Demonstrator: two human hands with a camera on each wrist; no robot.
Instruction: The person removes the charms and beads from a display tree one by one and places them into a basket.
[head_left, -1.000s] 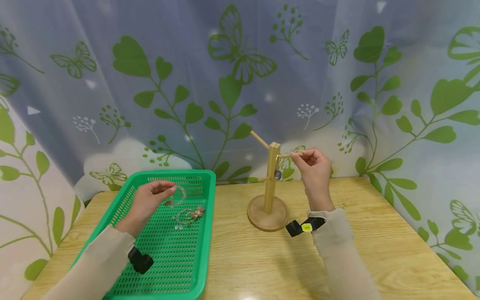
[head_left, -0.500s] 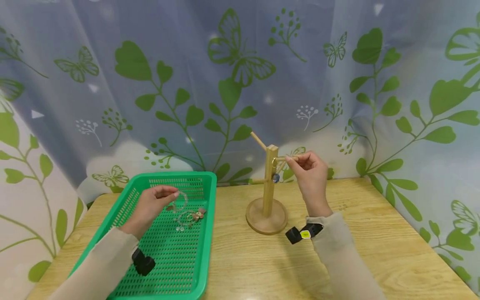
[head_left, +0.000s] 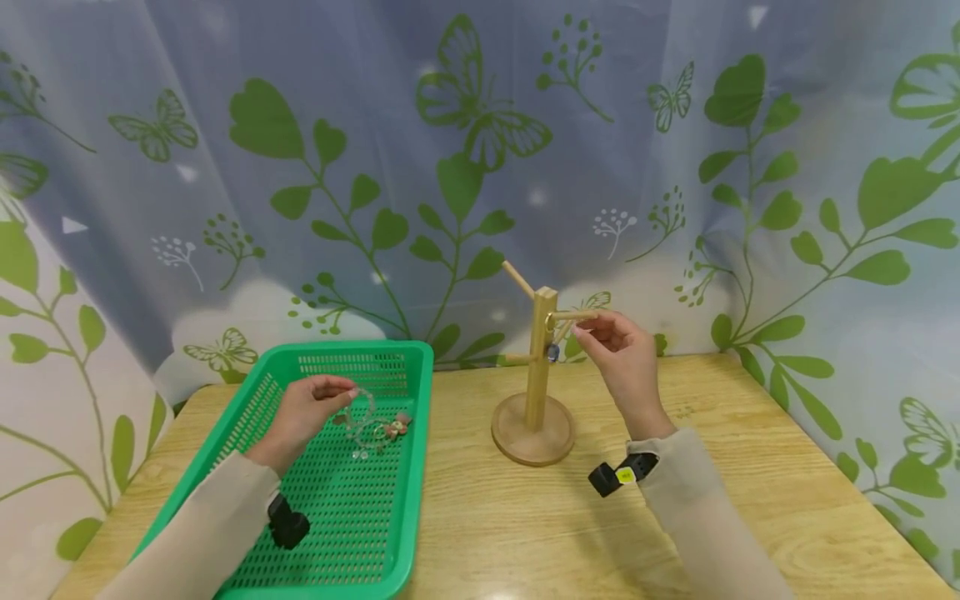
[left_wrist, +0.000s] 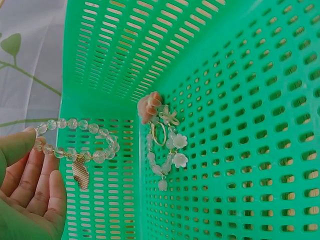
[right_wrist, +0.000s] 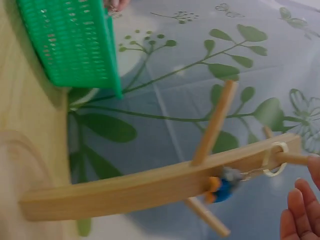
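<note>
My left hand (head_left: pixel 303 417) pinches a clear bead bracelet (left_wrist: pixel 95 155) between thumb and fingers, above the green basket (head_left: pixel 420 467). A small golden charm (left_wrist: pixel 81 173) dangles from its beads. To the right stands a wooden peg stand (head_left: pixel 537 375) on a round base. On its upper right peg hangs a keychain, its gold ring (right_wrist: pixel 275 159) close to the post and its blue, grey and orange pendant (right_wrist: pixel 222 186) below. My right hand (head_left: pixel 621 354) is at that peg's outer end, fingers loosely bent and thumb just under the peg, holding no loose item.
In the basket lies a small group of trinkets (left_wrist: pixel 165 142), with pale beads, white flowers, a gold ring and a pinkish piece. Other pegs (right_wrist: pixel 216 125) stick out from the post. A patterned curtain (head_left: pixel 480 208) hangs behind the wooden table (head_left: pixel 480 517).
My right thumb has slipped from on the peg to just beneath it. The keychain ring stays near the post. My left hand has barely shifted with the bracelet.
</note>
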